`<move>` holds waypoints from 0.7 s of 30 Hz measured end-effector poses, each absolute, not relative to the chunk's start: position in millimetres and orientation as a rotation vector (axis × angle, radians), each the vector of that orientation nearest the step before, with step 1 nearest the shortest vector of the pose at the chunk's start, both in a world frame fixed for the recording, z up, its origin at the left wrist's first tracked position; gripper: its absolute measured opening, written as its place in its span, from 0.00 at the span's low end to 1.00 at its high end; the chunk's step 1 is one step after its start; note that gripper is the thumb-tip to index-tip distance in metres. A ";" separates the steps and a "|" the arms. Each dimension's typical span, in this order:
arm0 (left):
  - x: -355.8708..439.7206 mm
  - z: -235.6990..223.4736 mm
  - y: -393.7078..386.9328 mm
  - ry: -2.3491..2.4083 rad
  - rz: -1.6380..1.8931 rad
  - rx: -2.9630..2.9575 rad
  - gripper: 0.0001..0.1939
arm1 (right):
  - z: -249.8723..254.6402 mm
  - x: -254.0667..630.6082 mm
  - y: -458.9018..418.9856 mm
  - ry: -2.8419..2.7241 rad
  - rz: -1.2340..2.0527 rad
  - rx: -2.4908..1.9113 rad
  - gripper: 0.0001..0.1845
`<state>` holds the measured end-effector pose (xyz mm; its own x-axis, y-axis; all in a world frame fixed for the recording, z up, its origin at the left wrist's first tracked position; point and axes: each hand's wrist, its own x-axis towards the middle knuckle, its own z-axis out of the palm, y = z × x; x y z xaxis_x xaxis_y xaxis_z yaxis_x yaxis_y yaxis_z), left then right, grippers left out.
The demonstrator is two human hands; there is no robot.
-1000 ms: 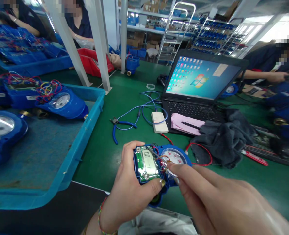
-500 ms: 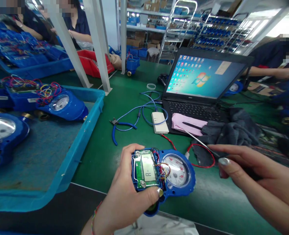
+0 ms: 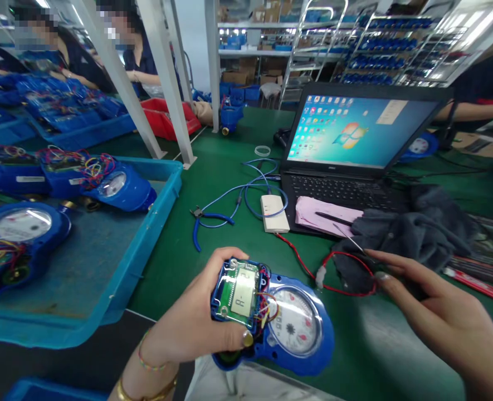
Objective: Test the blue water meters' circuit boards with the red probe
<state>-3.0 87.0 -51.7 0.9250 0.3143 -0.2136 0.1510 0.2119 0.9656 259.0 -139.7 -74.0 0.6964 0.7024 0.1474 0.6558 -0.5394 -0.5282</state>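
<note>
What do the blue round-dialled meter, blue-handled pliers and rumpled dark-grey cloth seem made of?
Meter: smooth, slightly shiny shell, apparently plastic or coated metal; highlights suggest a clear dial cover. Pliers: grey head, likely steel; evenly blue grips, probably plastic. Cloth: matt, soft folds, so textile; fibre unclear.

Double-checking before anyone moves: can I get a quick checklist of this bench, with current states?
1. Left hand has a grip on the meter, at its screen end: ok.
2. Screen shows characters: ok.
3. Thin tool in the right hand, tip clear of the meter: ok.
4. Wires beside the dial all connected: cannot tell, too tangled.
5. Red cable clear of the right hand: cannot tell, it runs very close.
6. Laptop front edge uncovered: not ok, pink paper and a pen lie there.
</note>
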 end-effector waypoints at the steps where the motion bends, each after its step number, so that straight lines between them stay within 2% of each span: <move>1: -2.2 -50.4 90.9 0.377 0.103 1.376 0.40 | -73.9 257.7 -135.7 -1.046 0.111 -2.327 0.21; 4: -0.5 -47.6 100.8 0.294 0.109 1.478 0.42 | -72.2 240.4 -120.6 -1.158 0.160 -2.108 0.13; 6: -0.8 -47.0 103.7 0.274 0.121 1.555 0.44 | -70.9 220.2 -111.3 -1.216 0.330 -1.885 0.12; 8: -2.6 -47.0 103.0 0.305 0.132 1.583 0.48 | -70.2 199.6 -105.0 -1.188 0.606 -1.726 0.19; 10: -6.3 -46.3 99.0 0.361 0.164 1.584 0.51 | -70.4 184.7 -102.1 -1.108 0.837 -1.649 0.31; 12: -11.9 -43.7 92.6 0.425 0.223 1.632 0.51 | -71.2 177.6 -101.6 -1.047 0.973 -1.631 0.37; 14: -19.0 -38.2 84.2 0.494 0.286 1.747 0.48 | -72.4 175.9 -102.1 -1.047 1.045 -1.612 0.35; 17: -27.8 -26.6 66.0 0.608 0.426 1.997 0.38 | -74.3 176.9 -104.4 -1.084 1.085 -1.589 0.31; 21: -21.0 -20.8 28.8 0.662 0.791 2.478 0.28 | -71.5 184.9 -106.5 -1.153 1.101 -1.547 0.32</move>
<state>-21.0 28.8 -20.8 0.7200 0.5620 0.4072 0.3015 -0.7818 0.5458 184.9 -106.5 -71.5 0.1732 0.9747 -0.1411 0.1856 -0.1730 -0.9673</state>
